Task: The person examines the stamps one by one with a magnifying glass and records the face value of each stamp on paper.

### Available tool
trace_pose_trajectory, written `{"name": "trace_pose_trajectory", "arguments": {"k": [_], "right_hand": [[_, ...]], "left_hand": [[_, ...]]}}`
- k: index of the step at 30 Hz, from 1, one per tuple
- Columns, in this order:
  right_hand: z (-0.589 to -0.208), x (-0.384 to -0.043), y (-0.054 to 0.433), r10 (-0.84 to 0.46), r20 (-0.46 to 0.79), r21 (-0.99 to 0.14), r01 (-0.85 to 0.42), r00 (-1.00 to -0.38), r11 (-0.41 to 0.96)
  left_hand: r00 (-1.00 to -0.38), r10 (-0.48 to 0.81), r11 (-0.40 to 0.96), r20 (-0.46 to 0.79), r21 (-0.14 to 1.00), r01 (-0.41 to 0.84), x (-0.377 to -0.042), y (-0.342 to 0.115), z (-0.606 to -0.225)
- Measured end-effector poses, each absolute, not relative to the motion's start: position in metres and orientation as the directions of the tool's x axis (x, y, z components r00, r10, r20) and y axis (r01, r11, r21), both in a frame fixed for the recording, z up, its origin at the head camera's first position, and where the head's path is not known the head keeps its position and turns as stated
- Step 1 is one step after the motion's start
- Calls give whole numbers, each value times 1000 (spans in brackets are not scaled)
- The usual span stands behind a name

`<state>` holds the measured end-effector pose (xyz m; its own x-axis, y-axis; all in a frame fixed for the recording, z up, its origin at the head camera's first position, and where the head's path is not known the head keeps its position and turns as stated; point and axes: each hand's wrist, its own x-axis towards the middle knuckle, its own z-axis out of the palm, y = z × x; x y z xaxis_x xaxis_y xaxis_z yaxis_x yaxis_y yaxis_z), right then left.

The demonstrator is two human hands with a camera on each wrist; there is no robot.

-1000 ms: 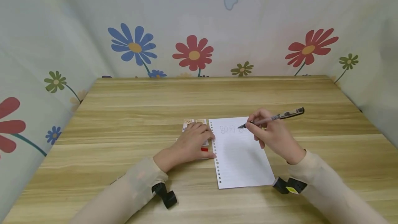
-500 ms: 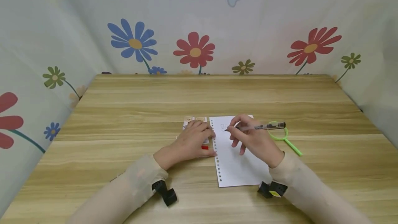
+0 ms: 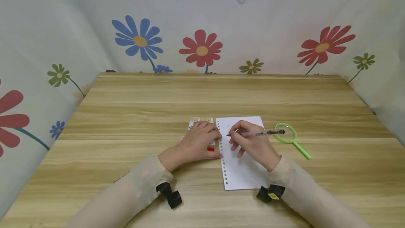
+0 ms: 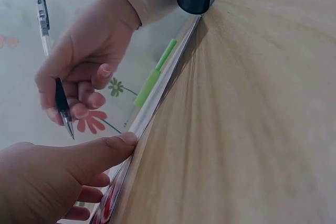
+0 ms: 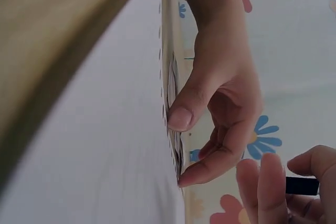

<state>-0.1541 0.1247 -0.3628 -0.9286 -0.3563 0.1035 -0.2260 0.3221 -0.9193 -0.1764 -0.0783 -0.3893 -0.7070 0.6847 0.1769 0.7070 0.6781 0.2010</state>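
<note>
A white sheet of paper [image 3: 243,175] with punched holes along its left edge lies on the table. My left hand [image 3: 197,141] rests at that edge, thumb and fingertips on the paper margin. Under and behind this hand are small printed paper pieces [image 3: 207,119], partly hidden, with a red patch [image 3: 211,149] showing. My right hand [image 3: 254,145] pinches a gel pen [image 3: 261,133] over the sheet's upper left. In the left wrist view the pen's tip [image 4: 71,131] stands apart from the paper. Faint handwriting near the top is mostly covered by the right hand.
A green magnifying glass [image 3: 302,150] lies right of the paper. The wooden table [image 3: 142,94] reaches back to a flower-printed curtain [image 3: 269,20]. Black wrist cameras [image 3: 171,196] sit on both sleeves. A thin dark object shows beside the left sleeve, too small to tell.
My right hand has moved left across the sheet with the pen, from the right end of the writing to its left. The magnifying glass has come into view. The left hand has stayed put.
</note>
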Motion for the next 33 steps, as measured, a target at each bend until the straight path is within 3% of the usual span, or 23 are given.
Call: {"name": "trace_pose_trajectory", "arguments": {"k": [10, 14, 22, 33], "right_hand": [[-397, -165, 129, -352, 107, -951, -199, -930, 236], [-405, -167, 129, -333, 120, -945, -211, -935, 251], [-382, -157, 121, -326, 146, -914, -254, -934, 316], [-417, -173, 127, -335, 232, -867, -350, -913, 355]], "left_hand": [[-710, 686, 682, 157, 201, 703, -175, -77, -389], [-714, 682, 686, 158, 200, 700, -174, -77, -389], [-715, 680, 688, 162, 196, 699, -175, -78, -389], [-720, 678, 694, 149, 193, 694, -175, -78, -389]]}}
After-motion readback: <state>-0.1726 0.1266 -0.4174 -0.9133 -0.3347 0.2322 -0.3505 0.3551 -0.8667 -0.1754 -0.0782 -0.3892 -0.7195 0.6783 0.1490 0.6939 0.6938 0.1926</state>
